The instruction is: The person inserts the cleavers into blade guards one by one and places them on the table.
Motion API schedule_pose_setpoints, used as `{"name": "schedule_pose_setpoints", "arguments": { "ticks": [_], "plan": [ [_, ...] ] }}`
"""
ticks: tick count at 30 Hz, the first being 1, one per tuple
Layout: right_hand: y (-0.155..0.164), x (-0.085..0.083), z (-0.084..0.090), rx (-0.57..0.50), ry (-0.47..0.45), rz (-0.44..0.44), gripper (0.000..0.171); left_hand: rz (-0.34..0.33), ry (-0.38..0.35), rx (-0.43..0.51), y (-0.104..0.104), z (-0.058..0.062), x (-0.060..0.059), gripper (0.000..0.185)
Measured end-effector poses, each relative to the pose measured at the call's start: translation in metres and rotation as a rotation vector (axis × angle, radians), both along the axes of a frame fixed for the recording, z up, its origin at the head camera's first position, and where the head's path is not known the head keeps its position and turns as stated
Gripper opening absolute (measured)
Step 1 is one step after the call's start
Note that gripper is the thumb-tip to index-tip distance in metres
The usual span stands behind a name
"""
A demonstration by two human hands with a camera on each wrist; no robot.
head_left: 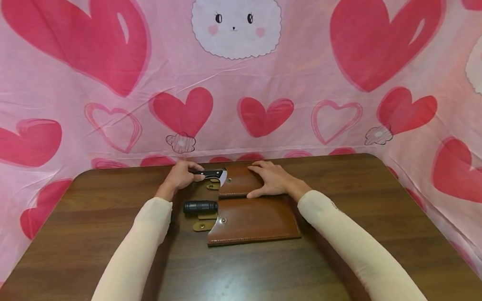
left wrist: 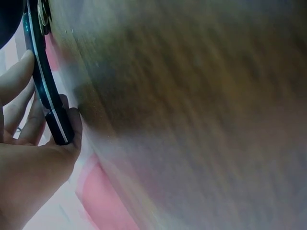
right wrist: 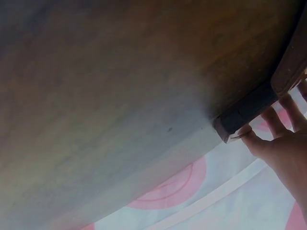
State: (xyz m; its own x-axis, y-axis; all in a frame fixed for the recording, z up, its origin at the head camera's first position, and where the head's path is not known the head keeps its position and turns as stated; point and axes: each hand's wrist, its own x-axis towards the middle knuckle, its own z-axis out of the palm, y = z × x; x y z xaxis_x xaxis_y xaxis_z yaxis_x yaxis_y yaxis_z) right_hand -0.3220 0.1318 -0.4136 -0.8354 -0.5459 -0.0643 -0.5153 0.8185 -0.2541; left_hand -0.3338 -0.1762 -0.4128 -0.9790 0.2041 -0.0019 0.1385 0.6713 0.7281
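Observation:
In the head view my left hand (head_left: 178,179) grips the black riveted handle (head_left: 210,173) of a knife. A short strip of its bright blade (head_left: 224,178) shows at the mouth of a brown leather sheath (head_left: 238,180); the sheath hides the rest. My right hand (head_left: 272,179) holds that sheath at its right end, thumb on the near edge and fingers toward the far edge. Up close in the left wrist view, the handle (left wrist: 44,79) lies between thumb and fingers of the left hand (left wrist: 33,167). Fingers of the right hand (right wrist: 283,139) touch the sheath's edge in the right wrist view.
Nearer on the brown wooden table (head_left: 235,285) lies a larger brown leather sheath (head_left: 257,220), with a thick black handle (head_left: 200,206) at its left end. Its snap strap (head_left: 204,226) hangs unfastened. Pink heart-printed cloth (head_left: 226,75) stands behind the table.

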Motion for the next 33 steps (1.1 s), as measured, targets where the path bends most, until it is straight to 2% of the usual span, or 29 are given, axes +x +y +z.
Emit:
{"name": "schedule_pose_setpoints", "arguments": {
  "ticks": [9,21,27,33],
  "plan": [
    [0.0000,-0.0011,-0.0027,0.010,-0.013,0.001,0.102,-0.001,0.006,-0.015,0.0003,-0.0003,0.0010,0.026],
    [-0.0019,-0.0004,-0.0059,0.008,-0.033,0.001,0.102,-0.015,0.071,-0.073,0.0003,0.0006,0.0044,0.024],
    [0.0026,-0.0029,-0.0058,0.022,-0.049,-0.013,0.103,-0.014,0.056,-0.085,0.0026,0.0021,0.0041,0.025],
    [0.0061,-0.0064,-0.0003,0.002,-0.091,-0.009,0.094,-0.002,0.053,-0.105,0.0036,0.0063,0.0045,0.025]
  ]
}}
